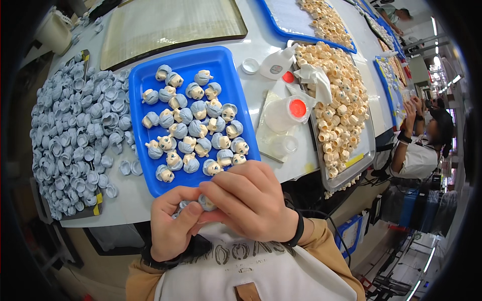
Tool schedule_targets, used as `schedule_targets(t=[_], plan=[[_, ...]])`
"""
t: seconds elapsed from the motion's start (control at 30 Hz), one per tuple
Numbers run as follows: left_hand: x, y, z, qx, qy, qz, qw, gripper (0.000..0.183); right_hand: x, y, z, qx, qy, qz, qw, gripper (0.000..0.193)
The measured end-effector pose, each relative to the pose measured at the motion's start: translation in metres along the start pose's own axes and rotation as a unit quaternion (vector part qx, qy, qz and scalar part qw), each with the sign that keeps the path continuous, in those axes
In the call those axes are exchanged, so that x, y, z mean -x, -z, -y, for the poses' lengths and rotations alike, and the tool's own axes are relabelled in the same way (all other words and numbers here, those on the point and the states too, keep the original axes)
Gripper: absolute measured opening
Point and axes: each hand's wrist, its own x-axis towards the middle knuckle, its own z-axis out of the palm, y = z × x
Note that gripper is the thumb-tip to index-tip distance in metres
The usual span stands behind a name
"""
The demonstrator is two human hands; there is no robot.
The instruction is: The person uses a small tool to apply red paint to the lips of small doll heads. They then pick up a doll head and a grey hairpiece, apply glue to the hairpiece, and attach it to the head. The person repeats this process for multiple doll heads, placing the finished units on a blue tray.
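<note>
Both my hands are together in front of my chest, just off the near edge of the blue tray (pixel 246 135). Small blue-grey hair pieces (pixel 183 204) show between the thumb and fingers of my left hand (pixel 173 223), which is closed around them. My right hand (pixel 251 200) pinches a small doll head (pixel 206 202) with blue-grey hair, mostly hidden by the fingers. Inside the tray lie many doll heads (pixel 199 109) with blue-grey hair fitted on, turned various ways.
A big pile of blue-grey hair pieces (pixel 80 130) spreads at left. On the right, a metal tray (pixel 370 145) holds many pale doll-head parts (pixel 346 110). Between stand a white bottle (pixel 277 64) and a tub with red inside (pixel 281 114). Another person (pixel 422 140) works at far right.
</note>
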Motion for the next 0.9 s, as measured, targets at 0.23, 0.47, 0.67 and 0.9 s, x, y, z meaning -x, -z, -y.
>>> schedule_targets(t=[0.23, 0.47, 0.67, 0.9], plan=[[0.008, 0.025, 0.007, -0.045, -0.118, -0.057, 0.990, 0.038, -0.002, -0.002, 0.000, -0.016, -0.060, 0.021, 0.998, 0.037], [0.007, 0.032, -0.007, 0.108, -0.146, 0.013, 0.983, 0.037, 0.010, -0.025, -0.008, 0.084, -0.097, 0.021, 0.992, 0.045], [0.004, 0.006, -0.005, 0.034, -0.140, -0.012, 0.989, 0.050, 0.014, 0.003, 0.002, 0.065, -0.114, 0.016, 0.991, 0.033], [0.007, 0.012, 0.000, -0.024, -0.088, 0.021, 0.996, 0.056, 0.089, 0.148, -0.034, 0.257, -0.390, 0.035, 0.884, 0.023]])
